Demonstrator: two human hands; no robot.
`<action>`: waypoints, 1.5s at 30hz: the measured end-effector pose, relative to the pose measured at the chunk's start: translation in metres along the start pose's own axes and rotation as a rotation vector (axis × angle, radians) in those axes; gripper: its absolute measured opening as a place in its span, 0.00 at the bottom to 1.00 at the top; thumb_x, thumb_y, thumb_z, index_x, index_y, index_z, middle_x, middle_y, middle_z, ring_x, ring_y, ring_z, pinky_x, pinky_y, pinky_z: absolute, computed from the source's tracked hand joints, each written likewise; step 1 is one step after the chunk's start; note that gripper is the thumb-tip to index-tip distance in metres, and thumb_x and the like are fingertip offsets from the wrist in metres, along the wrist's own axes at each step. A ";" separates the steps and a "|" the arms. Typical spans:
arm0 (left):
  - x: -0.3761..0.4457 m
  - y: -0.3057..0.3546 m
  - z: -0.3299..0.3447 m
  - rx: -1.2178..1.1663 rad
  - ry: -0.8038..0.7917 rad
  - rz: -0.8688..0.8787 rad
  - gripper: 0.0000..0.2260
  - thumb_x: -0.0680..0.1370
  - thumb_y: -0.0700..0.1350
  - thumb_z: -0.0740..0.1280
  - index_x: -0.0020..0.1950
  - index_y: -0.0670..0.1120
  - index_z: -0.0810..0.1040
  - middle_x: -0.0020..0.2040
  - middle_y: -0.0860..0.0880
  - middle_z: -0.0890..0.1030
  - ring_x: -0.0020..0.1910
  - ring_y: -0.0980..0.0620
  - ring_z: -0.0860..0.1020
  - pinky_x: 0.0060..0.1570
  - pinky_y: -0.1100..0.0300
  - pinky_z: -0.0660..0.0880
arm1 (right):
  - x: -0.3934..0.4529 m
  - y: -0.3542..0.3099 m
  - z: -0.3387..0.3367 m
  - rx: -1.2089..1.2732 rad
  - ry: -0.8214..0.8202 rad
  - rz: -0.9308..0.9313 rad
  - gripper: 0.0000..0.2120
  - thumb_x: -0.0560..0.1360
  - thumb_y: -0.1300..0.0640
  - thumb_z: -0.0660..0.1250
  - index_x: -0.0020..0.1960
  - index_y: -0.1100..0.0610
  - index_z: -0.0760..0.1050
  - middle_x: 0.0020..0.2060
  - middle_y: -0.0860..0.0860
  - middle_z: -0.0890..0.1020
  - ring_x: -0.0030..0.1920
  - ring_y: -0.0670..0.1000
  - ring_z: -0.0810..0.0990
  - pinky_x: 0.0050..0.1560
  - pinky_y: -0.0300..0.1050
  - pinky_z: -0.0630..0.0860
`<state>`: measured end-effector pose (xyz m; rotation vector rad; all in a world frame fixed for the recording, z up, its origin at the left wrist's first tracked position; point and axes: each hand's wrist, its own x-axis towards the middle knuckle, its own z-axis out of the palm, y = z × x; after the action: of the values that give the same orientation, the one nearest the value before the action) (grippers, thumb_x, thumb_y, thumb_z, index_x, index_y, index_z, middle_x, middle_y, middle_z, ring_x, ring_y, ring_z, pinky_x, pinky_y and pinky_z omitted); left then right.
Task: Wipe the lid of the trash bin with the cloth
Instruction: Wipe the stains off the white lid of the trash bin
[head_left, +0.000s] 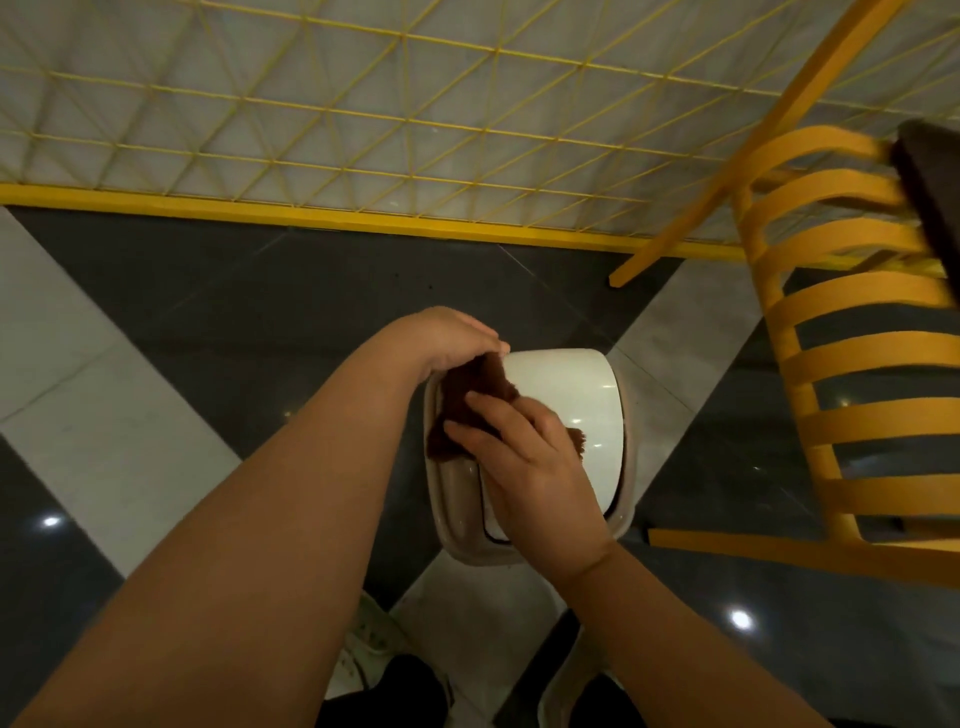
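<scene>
A small trash bin stands on the floor below me, with a beige rim (628, 467) and a glossy white swing lid (566, 395). A dark brown cloth (460, 402) lies over the lid's left part. My left hand (452, 338) pinches the cloth's far corner at the lid's back left edge. My right hand (530, 457) lies flat on the cloth with its fingers spread, pressing it onto the lid. A frayed corner of the cloth sticks out to the right of my right hand.
A yellow slatted chair (852, 374) stands close to the bin's right, and its leg (779, 551) runs along the floor just beside it. A yellow wire-grid fence (363, 130) with a yellow base bar runs behind. My shoes (374, 644) are below the bin.
</scene>
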<state>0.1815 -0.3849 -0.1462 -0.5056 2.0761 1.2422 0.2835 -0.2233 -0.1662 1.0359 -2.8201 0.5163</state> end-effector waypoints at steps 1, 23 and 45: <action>0.002 0.001 0.000 0.012 0.006 -0.007 0.15 0.75 0.51 0.69 0.61 0.51 0.80 0.63 0.49 0.77 0.62 0.49 0.73 0.63 0.57 0.67 | -0.007 0.001 0.001 0.005 -0.018 -0.032 0.24 0.65 0.57 0.77 0.60 0.52 0.80 0.63 0.53 0.78 0.61 0.54 0.69 0.64 0.47 0.67; -0.003 -0.007 0.033 0.621 0.554 0.161 0.22 0.74 0.68 0.58 0.64 0.62 0.73 0.67 0.50 0.73 0.73 0.46 0.60 0.68 0.33 0.38 | -0.115 0.008 0.023 0.133 -0.122 -0.099 0.13 0.74 0.53 0.62 0.53 0.48 0.83 0.58 0.45 0.81 0.56 0.49 0.77 0.55 0.42 0.78; -0.069 -0.050 0.085 0.348 0.222 0.247 0.54 0.63 0.64 0.74 0.75 0.63 0.39 0.78 0.57 0.38 0.77 0.49 0.39 0.71 0.34 0.52 | -0.084 0.067 -0.026 0.833 0.297 1.221 0.21 0.80 0.56 0.62 0.71 0.43 0.67 0.68 0.44 0.71 0.69 0.52 0.70 0.67 0.59 0.72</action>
<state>0.2902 -0.3346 -0.1568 -0.2394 2.5397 0.9554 0.3040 -0.1160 -0.1778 -0.8842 -2.5931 1.7828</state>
